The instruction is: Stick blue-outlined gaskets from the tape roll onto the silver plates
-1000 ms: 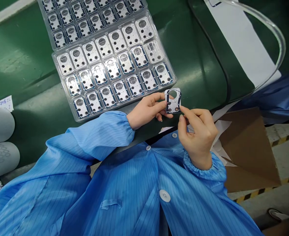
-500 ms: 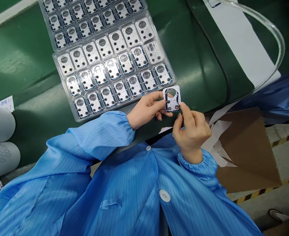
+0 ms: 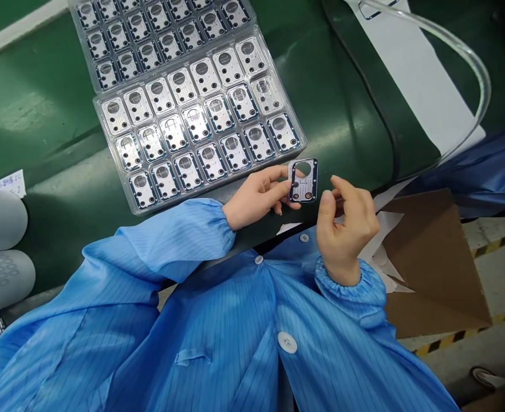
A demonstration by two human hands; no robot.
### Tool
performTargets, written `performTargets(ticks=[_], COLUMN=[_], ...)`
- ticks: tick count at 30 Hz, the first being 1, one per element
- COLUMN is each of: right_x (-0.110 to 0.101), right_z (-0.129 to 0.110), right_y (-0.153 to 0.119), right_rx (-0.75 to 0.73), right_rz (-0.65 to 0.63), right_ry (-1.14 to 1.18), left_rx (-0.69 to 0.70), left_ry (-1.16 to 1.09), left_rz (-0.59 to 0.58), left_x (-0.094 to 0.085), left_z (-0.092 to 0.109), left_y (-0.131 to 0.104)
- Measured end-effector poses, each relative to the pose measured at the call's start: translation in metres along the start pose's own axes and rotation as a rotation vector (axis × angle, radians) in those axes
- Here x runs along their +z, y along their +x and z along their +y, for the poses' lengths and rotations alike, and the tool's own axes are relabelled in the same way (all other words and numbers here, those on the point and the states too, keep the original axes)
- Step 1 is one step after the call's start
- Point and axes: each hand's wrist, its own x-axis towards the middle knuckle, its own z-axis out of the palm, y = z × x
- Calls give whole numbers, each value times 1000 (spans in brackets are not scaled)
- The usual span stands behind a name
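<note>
Between the thumb and fingers of my left hand (image 3: 261, 194) is a small metal plate (image 3: 304, 187) with a dark blue border, a large round hole and smaller holes at its lower end. It is held up off the table, just beyond the near corner of a clear plastic tray (image 3: 119, 182). My right hand (image 3: 347, 220) is a short way right of the plate, apart from it. Its thumb and index finger are spread, and I see nothing between them. Similar plates fill the tray's pockets in rows; some in the far rows show no blue border.
A second tray of plates (image 3: 158, 14) lies behind the first on the green table (image 3: 42, 97). Grey rolls (image 3: 1, 280) stand at the left. A black cable (image 3: 364, 80), clear tube (image 3: 480, 68) and white sheet (image 3: 424, 86) are at right. Below is a cardboard box (image 3: 441, 274) with paper scraps.
My right hand has moved right, away from the plate, and its fingers have parted. The plate, still in my left hand, now shows its whole blue border on the right side.
</note>
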Motion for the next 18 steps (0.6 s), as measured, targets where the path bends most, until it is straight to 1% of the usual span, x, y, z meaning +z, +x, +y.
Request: performTargets(ticks=[5,8,12,18], right_x=[-1,1,1,0], right_z=[-8,-9,-9,-9], right_y=[13,17,17,15], right_rx=[60,122,166,206], right_rz=[-114,-155,-163,-176], right_ry=[136,199,273,313], left_rx=[4,8,-9,-37], left_ry=[53,66,64,58], left_rz=[17,14,16,14], left_x=[2,2,3,3], left_z=[-1,-2,0,3], left_y=[0,-1,-1,-2])
